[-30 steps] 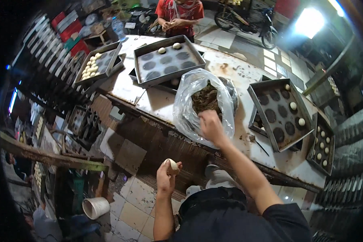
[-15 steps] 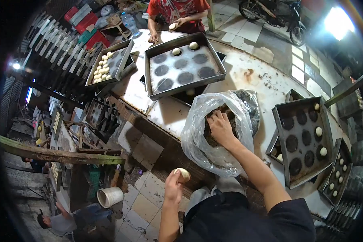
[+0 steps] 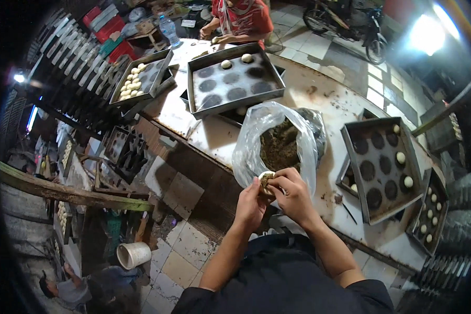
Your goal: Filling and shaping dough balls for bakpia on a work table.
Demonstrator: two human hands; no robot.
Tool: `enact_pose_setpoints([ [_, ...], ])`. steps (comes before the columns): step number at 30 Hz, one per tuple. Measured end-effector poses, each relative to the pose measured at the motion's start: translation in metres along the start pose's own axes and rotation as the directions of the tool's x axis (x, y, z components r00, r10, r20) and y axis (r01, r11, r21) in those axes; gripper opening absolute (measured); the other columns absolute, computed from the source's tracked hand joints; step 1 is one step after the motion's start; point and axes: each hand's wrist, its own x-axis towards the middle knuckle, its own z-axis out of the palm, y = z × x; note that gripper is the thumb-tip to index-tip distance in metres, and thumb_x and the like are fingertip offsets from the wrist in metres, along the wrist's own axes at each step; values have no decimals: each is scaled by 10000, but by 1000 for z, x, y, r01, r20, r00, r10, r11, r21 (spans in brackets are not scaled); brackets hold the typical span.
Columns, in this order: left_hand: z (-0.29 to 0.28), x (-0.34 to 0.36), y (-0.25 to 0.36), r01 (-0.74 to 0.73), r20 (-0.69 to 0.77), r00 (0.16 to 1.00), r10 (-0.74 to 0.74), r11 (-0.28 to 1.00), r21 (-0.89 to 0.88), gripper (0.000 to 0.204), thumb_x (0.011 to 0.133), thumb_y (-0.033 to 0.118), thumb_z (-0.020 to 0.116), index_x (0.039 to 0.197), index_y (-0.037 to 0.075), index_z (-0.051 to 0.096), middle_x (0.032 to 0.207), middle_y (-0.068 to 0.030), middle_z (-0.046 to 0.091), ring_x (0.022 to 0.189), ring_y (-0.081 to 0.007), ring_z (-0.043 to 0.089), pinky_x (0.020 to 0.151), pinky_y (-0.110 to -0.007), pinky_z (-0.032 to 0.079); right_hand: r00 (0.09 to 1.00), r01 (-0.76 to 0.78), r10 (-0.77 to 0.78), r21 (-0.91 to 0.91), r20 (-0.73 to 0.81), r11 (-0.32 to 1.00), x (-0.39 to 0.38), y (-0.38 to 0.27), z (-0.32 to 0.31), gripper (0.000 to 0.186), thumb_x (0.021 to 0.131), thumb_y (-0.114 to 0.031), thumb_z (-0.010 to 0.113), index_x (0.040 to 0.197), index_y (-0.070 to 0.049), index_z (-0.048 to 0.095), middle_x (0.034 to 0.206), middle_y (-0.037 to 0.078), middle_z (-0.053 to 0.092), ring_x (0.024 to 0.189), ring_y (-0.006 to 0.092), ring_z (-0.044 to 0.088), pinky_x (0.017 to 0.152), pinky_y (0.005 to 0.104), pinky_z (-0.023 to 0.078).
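My left hand [image 3: 250,206] is closed around a piece of pale dough [image 3: 266,178] with brown crumbly filling on it. Against that filling press the fingertips of my right hand [image 3: 292,196]; both hands meet just in front of the near rim of a clear plastic bag [image 3: 247,149]. Loose brown filling [image 3: 280,149] lies inside the open bag. Beyond the bag is a metal tray [image 3: 230,86] with dark round marks and two dough balls at its far side. On the right, another metal tray [image 3: 384,167] has 3 dough balls along its right side.
Across the table [image 3: 324,86] a person in red [image 3: 246,23] handles dough. A tray of dough balls [image 3: 136,83] and a water bottle [image 3: 169,30] are at the far left. One more tray [image 3: 429,212] sits at the right edge. A white bucket [image 3: 133,255] stands on the floor.
My right hand has come out of the bag to the dough. My left hand has moved up and right to meet it. The person across has shifted right.
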Motion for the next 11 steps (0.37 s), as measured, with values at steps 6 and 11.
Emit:
enact_pose_setpoints([
  [6, -6, -54, -6, 108, 176, 980, -92, 991, -78, 383, 1101, 300, 474, 1271, -32, 563, 1157, -136, 676, 1023, -247, 702, 928, -401, 597, 999, -41, 37, -139, -28, 989, -71, -66, -34, 442, 760, -60, 820, 1188, -41, 709, 1292, 106, 634, 1196, 303, 567, 1052, 422, 446],
  [11, 11, -103, -34, 43, 257, 965, -54, 998, 48, 305, 1071, 241, 551, 1291, 32, 569, 1155, -129, 678, 1076, -242, 703, 935, -361, 590, 993, -121, 121, -31, 8, 992, -138, -74, -21, 732, 722, -71, 856, 1409, -92, 603, 1450, 143, 524, 1339, 317, 481, 1119, 427, 405],
])
